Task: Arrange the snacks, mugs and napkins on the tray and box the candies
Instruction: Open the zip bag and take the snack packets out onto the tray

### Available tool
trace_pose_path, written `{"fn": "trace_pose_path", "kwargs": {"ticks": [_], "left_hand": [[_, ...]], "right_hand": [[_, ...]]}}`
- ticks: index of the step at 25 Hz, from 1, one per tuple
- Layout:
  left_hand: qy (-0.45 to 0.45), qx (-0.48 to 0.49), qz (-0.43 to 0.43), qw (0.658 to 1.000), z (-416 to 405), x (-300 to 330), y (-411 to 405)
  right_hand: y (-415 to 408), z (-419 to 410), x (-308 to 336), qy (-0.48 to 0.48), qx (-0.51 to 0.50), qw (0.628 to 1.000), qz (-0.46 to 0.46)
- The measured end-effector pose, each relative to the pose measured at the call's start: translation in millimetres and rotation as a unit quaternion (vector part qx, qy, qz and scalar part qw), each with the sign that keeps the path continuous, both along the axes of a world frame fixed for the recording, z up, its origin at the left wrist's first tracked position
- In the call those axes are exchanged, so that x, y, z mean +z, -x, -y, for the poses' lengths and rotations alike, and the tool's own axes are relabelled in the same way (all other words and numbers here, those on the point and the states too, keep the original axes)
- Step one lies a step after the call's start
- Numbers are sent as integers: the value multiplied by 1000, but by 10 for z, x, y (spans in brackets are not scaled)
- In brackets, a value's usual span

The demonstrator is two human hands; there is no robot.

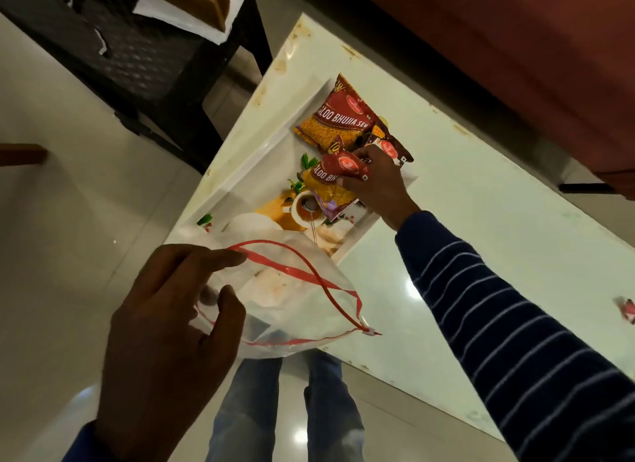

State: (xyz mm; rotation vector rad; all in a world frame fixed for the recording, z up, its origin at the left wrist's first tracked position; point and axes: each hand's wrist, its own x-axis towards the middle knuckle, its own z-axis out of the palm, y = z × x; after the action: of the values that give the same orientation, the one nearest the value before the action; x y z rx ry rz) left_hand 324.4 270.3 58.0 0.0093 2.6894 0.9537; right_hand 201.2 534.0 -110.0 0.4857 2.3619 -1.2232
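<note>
Right hand [376, 183], fingers closed on one small red-and-yellow snack packet [331, 181] lettered "ALOO BH…", held over the tray [261, 159]. Left hand [165, 327], thumb and fingers pinched on the rim of one clear zip bag [302, 310] with a red seal strip, its mouth gaping; whether anything is inside cannot be told. Snack packets in view, three: the held one; a larger one [338, 116] reading "ALOO BHUJIA SEV", lying flat at the far end of the tray; and a dark brown one [390, 145], partly hidden behind the right hand. The tray is white, rectangular and raised-edged, with a printed picture of a cup and leaves on its floor, and rests on a pale glossy tabletop [481, 200]. One small red wrapper [628, 310] lies well apart at the tabletop's right edge. A striped dark sleeve [508, 317] covers the right forearm.
</note>
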Motion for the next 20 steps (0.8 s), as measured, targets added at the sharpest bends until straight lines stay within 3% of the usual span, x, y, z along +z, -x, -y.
{"fn": "trace_pose_path", "kwargs": {"ticks": [2, 3, 6, 8, 11, 15, 17, 19, 20], "left_hand": [[2, -2, -8, 1000, 15, -1, -6], [0, 0, -15, 1000, 16, -6, -8], [-4, 10, -35, 999, 2, -29, -2], [-7, 4, -31, 999, -21, -35, 5], [-7, -8, -38, 999, -44, -35, 42], [-16, -23, -34, 999, -26, -41, 44], [-16, -33, -26, 999, -16, 16, 50], [-26, -38, -21, 999, -17, 116, 32], [-35, -34, -18, 999, -24, 202, 27]], "right_hand": [[-8, 53, -21, -42, 13, 998, -38], [-25, 73, -9, -115, 30, 990, -72], [-162, 200, 27, -357, 116, 904, -203], [-270, 336, -45, -368, 205, 870, -257], [-405, 311, -320, -403, 356, 823, -186], [-413, 128, -451, -428, 407, 791, -161], [-344, 146, -249, -409, 368, 815, -179], [-396, 177, 153, -308, 236, 902, -189], [-479, 154, 432, -210, 158, 948, -178]]}}
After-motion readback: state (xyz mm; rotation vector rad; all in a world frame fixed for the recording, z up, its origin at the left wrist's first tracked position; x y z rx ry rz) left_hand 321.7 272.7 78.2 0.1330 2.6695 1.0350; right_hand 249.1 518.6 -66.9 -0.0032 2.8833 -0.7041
